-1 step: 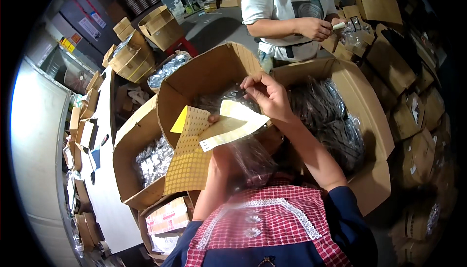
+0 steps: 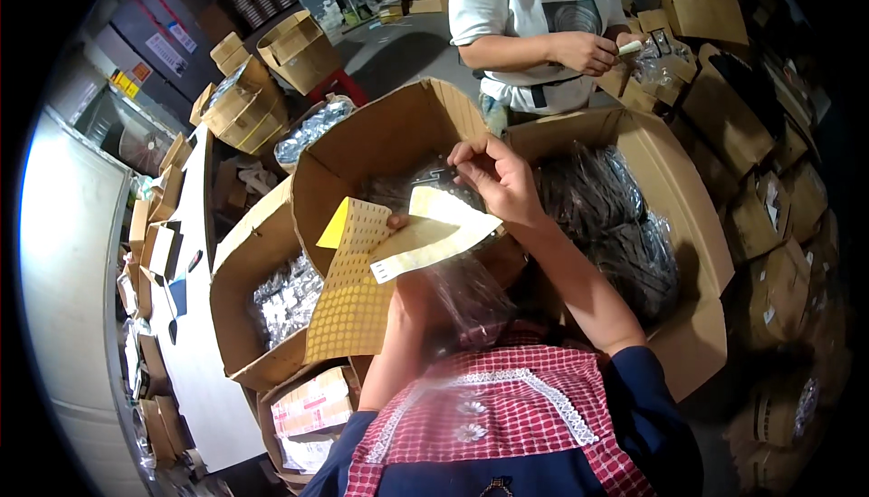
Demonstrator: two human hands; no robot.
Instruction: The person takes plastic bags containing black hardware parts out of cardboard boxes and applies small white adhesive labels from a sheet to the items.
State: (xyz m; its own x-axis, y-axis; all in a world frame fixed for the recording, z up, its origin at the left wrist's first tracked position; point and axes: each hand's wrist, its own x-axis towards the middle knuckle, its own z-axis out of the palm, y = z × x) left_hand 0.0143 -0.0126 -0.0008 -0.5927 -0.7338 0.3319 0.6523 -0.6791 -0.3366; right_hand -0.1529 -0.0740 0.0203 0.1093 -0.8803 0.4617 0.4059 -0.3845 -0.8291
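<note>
Nothing is visibly shifting against the earlier frame. Grey floor (image 2: 407, 58) is showing at the back of the room, and a white surface (image 2: 208, 379) is running along the left. The right box (image 2: 692, 225) is holding dark bagged parts (image 2: 625, 234), the middle box (image 2: 389, 130) is standing beside it, and the left box (image 2: 249, 253) is holding shiny packets (image 2: 288, 302). A person (image 2: 534, 8) is standing beyond the boxes. A dotted yellow sheet (image 2: 348, 302) is reaching across the left and middle boxes, hiding most of the left hand (image 2: 396, 222), whose digit is pressing it. A clear bag (image 2: 471, 302) is hanging below the sheet. The right hand (image 2: 501, 180) is curling over the middle box, thumb and fingers close together; whether they are pinching anything, I cannot tell.
</note>
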